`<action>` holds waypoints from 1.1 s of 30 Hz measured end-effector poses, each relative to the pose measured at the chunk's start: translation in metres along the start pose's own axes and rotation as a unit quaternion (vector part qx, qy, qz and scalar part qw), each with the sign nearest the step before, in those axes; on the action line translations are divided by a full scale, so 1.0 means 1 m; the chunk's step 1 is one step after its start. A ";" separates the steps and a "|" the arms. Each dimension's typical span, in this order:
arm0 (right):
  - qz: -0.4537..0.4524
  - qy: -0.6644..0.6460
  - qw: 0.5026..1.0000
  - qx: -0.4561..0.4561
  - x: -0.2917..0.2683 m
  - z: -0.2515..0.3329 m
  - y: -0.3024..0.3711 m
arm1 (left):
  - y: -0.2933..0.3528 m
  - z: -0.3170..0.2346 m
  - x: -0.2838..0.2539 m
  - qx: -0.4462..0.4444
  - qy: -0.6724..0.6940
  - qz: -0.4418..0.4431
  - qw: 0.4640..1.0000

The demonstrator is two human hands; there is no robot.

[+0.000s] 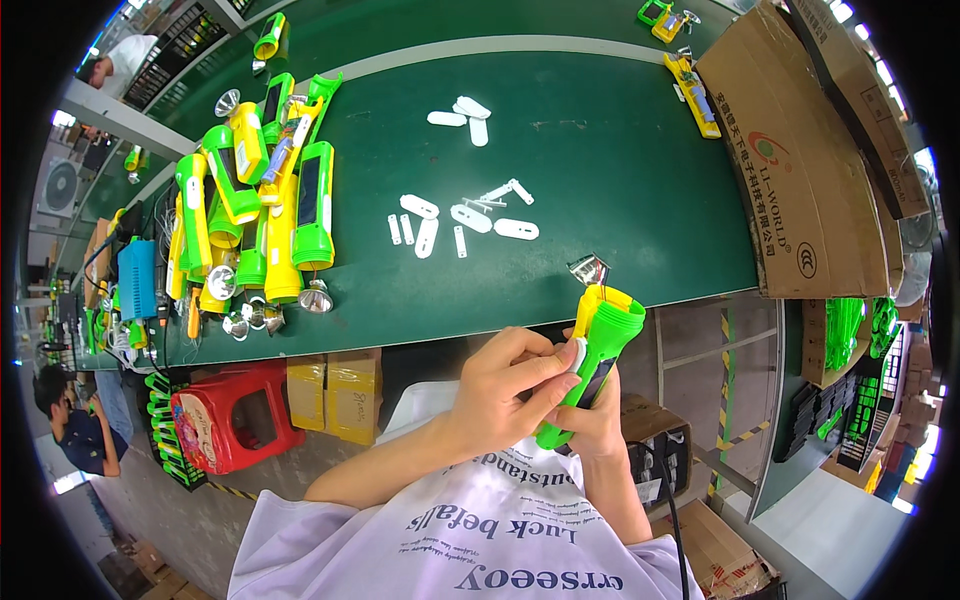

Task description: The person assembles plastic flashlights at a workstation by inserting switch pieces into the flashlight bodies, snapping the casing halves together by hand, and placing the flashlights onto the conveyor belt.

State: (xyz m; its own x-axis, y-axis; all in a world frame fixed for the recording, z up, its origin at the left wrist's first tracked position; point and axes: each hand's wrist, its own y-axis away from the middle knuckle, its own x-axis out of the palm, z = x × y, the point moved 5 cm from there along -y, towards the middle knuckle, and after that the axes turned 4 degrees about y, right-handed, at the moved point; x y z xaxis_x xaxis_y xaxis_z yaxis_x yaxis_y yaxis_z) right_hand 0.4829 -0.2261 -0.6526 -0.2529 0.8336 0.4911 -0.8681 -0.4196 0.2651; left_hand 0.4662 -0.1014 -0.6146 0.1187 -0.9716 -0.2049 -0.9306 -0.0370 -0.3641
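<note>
So both hands are working on one green-and-yellow flashlight (615, 332), and it's sitting just off the near edge of the green table (620, 130), right in front of the person's chest. The right hand (600, 415) is wrapping around the body from the right side, pretty snug. The left hand (515, 385) is pinching in close, thumb and fingers narrowed on a small white piece (578, 355) that's resting against the flashlight's left side. Can't really tell if that piece is attached, fingers are covering a lot of it. The flashlight's open end is pointing to the far side, and a shiny reflector (589, 270) is poking out past it on thin wires.

On the table, white oval plates (516, 229) and skinny white strips (460, 242) are lying scattered around the middle, with a few more ovals (478, 132) sitting farther back. A big messy pile of flashlights (284, 240) is taking up the left, with loose reflectors (315, 297) hanging around its near end. Over at the far right, an opened yellow shell (692, 95) is lying next to a big cardboard box (795, 170). Near left, below the tabletop, a red stool (225, 415) is standing beside taped cartons (350, 395).
</note>
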 end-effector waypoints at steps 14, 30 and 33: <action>-0.039 0.104 0.994 -0.003 -0.002 -0.011 -0.003 | 0.004 0.021 0.005 -0.167 0.067 -0.049 0.982; -0.104 0.452 0.871 -0.162 0.004 -0.003 0.015 | -0.010 0.006 -0.004 -0.170 0.083 -0.020 0.982; -0.096 0.412 0.893 -0.152 0.000 -0.011 0.018 | -0.010 0.004 -0.004 -0.066 0.003 0.009 0.998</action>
State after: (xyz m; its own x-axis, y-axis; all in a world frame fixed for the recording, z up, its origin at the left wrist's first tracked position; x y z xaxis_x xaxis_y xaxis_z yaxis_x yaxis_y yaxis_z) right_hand 0.4627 -0.2295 -0.6568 -0.2063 0.9139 -0.3497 -0.9735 -0.2278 -0.0209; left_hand 0.4764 -0.0959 -0.6139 0.1007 -0.9737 -0.2042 -0.9700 -0.0505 -0.2376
